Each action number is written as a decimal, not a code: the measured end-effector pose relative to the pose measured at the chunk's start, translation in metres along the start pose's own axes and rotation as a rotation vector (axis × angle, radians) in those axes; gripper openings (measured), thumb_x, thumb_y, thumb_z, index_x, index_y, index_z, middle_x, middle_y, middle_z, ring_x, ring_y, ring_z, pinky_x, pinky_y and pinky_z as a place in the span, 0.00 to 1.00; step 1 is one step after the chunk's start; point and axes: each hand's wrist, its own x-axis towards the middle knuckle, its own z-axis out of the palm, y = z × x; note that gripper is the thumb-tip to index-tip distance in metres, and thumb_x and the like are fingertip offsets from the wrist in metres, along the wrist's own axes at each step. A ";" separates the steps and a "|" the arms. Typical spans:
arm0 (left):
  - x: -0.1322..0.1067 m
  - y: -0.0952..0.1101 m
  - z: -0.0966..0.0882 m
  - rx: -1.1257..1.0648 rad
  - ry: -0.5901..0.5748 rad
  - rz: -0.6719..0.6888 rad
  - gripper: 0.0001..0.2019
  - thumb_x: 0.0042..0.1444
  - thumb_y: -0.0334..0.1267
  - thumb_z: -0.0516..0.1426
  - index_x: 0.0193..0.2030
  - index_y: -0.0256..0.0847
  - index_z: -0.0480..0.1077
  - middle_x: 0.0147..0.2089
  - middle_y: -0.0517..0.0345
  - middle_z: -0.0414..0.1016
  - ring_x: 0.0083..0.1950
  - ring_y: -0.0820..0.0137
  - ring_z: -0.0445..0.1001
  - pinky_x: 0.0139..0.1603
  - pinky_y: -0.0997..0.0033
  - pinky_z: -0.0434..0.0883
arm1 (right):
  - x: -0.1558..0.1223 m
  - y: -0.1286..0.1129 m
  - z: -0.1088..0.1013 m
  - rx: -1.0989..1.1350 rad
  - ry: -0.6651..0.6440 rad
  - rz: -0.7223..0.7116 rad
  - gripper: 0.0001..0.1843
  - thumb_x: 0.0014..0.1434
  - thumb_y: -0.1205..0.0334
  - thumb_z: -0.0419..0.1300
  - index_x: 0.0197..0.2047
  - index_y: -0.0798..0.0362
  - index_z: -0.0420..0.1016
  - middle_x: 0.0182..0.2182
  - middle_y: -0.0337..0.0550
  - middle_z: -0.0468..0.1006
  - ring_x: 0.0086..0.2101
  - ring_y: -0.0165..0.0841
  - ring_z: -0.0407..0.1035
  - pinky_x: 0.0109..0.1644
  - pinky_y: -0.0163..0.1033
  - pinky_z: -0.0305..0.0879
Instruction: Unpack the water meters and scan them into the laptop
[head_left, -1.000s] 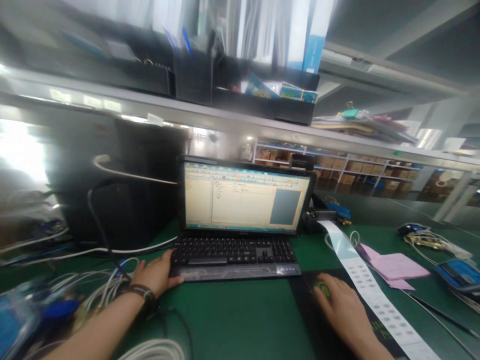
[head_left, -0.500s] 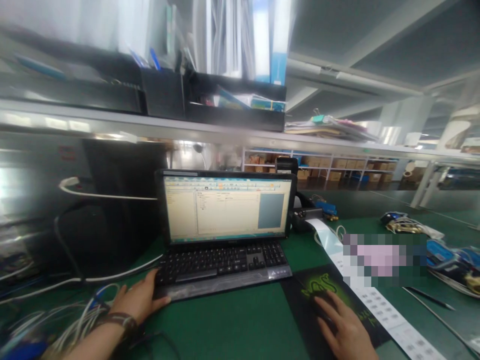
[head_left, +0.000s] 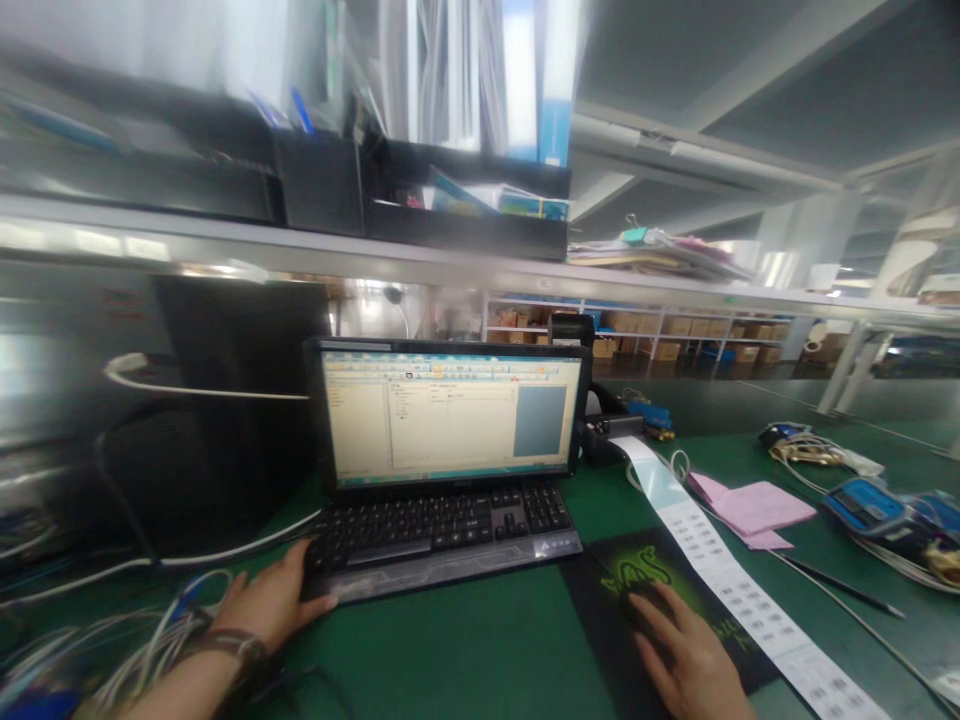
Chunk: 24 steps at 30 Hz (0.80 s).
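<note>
My right hand lies over a dark computer mouse, its fingers curved round it. The mouse sits on a black mouse pad with a green design, and the hand covers much of it. My left hand, with a bracelet at the wrist, rests at the left end of a black keyboard. Its thumb is spread from the other fingers and touches the keyboard's front corner. Behind the keyboard stands a monitor showing a program window with a pale panel and a grey-blue box.
A strip of printed labels runs from a black device past the mouse pad. Pink paper, a black pen and blue devices with cables lie to the right. Bundled cables lie left; a shelf spans above.
The view has shifted slightly, so things on the left appear a little further left. Both hands keep their places at the keyboard and mouse. The screen looks the same.
</note>
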 end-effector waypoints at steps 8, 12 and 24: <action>0.001 0.000 -0.001 -0.022 0.010 -0.006 0.39 0.53 0.53 0.53 0.65 0.32 0.45 0.57 0.38 0.66 0.58 0.53 0.65 0.61 0.46 0.52 | 0.000 -0.001 -0.001 0.010 -0.035 0.018 0.20 0.60 0.52 0.55 0.55 0.44 0.69 0.55 0.52 0.65 0.49 0.41 0.69 0.49 0.48 0.71; 0.000 0.003 -0.003 -0.035 0.015 -0.011 0.39 0.53 0.52 0.55 0.65 0.32 0.45 0.57 0.38 0.66 0.58 0.53 0.64 0.61 0.46 0.52 | -0.003 0.000 0.000 0.004 -0.055 0.026 0.23 0.60 0.51 0.55 0.58 0.44 0.66 0.57 0.51 0.63 0.51 0.41 0.67 0.51 0.48 0.71; -0.001 0.004 -0.004 -0.027 0.017 -0.011 0.39 0.53 0.52 0.55 0.65 0.32 0.46 0.57 0.37 0.66 0.58 0.53 0.64 0.60 0.46 0.52 | -0.002 -0.004 -0.012 -0.010 -0.025 0.001 0.23 0.59 0.53 0.55 0.57 0.45 0.66 0.56 0.51 0.65 0.47 0.40 0.70 0.47 0.47 0.73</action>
